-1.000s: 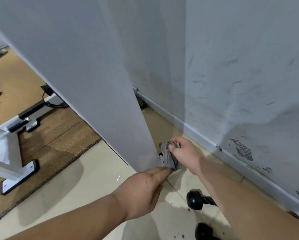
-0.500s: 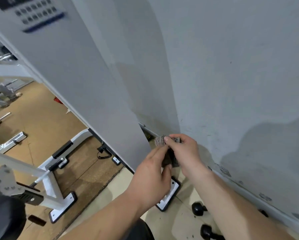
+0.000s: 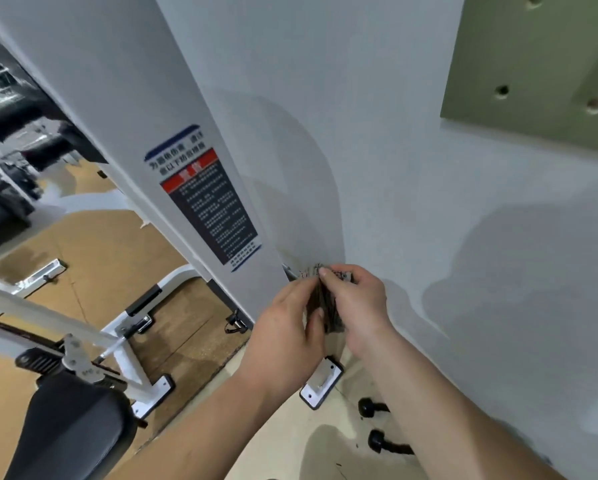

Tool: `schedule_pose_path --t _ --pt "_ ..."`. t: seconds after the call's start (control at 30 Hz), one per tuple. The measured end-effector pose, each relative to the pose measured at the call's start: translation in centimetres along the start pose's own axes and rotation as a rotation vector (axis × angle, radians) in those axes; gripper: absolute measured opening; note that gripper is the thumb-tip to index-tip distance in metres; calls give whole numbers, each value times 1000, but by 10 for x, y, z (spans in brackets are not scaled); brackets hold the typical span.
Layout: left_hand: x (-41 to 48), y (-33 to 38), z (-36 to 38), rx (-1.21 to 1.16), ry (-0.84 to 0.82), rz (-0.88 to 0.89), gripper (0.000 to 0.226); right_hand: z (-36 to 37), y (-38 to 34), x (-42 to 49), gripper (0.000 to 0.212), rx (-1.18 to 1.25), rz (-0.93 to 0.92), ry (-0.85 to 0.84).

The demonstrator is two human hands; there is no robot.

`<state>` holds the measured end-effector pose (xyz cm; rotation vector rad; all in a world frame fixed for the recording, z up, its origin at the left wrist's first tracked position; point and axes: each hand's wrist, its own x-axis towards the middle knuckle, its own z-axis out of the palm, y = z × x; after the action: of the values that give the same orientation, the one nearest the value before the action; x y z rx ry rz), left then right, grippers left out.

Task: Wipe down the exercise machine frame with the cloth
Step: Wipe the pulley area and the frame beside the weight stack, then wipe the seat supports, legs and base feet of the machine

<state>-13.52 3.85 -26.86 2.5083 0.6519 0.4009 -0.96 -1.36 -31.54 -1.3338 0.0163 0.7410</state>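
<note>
Both hands pinch the cloth (image 3: 327, 303) between them: my left hand (image 3: 290, 336) closed on its near side, my right hand (image 3: 354, 306) gripping the top, just off the lower right edge of the white machine frame (image 3: 172, 109). I'd fold a flat pad, then press it along that edge past the warning label (image 3: 209, 199).

Warning sticker (image 3: 209, 202) on white machine panel (image 3: 124, 98); print too blurred.
</note>
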Motion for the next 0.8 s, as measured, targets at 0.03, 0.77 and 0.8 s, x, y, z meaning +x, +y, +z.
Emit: schedule_pose_path --t 0.03,0.77,0.8 --pt "-1 3 -6 16 5 1 51 4 -6 -4 5 2 -16 8" --pt "70 58 -249 804 343 622 25 122 -157 -44 10 66 -153 -176" --pt "74 57 -254 854 339 627 25 125 -164 -44 11 49 -177 -164"
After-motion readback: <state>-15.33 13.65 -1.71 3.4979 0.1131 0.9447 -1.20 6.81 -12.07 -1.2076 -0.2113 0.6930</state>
